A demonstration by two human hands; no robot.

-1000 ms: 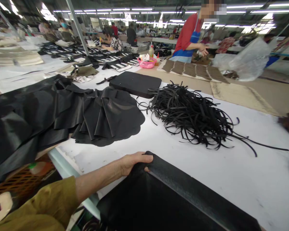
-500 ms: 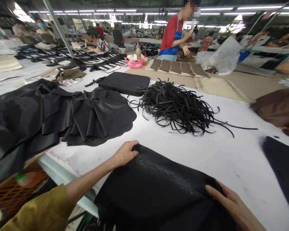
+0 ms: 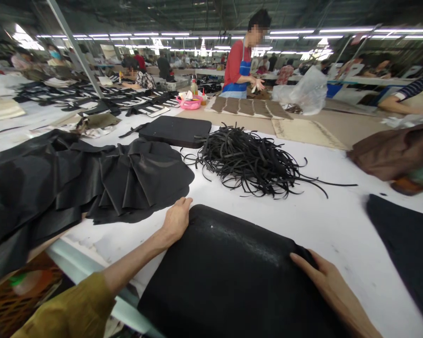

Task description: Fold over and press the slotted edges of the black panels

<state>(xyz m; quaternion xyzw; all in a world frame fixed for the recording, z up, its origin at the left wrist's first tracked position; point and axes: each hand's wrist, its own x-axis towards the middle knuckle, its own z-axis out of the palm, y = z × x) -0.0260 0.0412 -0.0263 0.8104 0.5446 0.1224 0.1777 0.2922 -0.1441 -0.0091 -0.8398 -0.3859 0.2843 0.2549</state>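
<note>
A large black leather-like panel (image 3: 239,277) with rounded corners and a dusty whitish streak near its far edge lies before me, overhanging the table's near edge. My left hand (image 3: 178,218) is closed at its far left corner, the fingertips partly hidden behind the edge. At the right edge, my right hand (image 3: 326,277) grips with the thumb on top and the other fingers mostly out of sight beneath. Just beyond the panel is a tangled heap of thin black strips (image 3: 250,159). Overlapping black sheets (image 3: 137,183) are fanned out to the left of it.
Behind the strips sits a thick black stack of panels (image 3: 176,130). A pink basket (image 3: 189,102) with bottles stands farther back, near a co-worker in a blue apron (image 3: 246,69). More black material (image 3: 405,244) lies at right. An orange crate (image 3: 17,300) is below the table edge.
The panel's far edge now lies smoother and flatter, with both hands still at it. My left hand has shifted slightly along the corner. The view has tilted up a little; the co-worker's hands have lowered.
</note>
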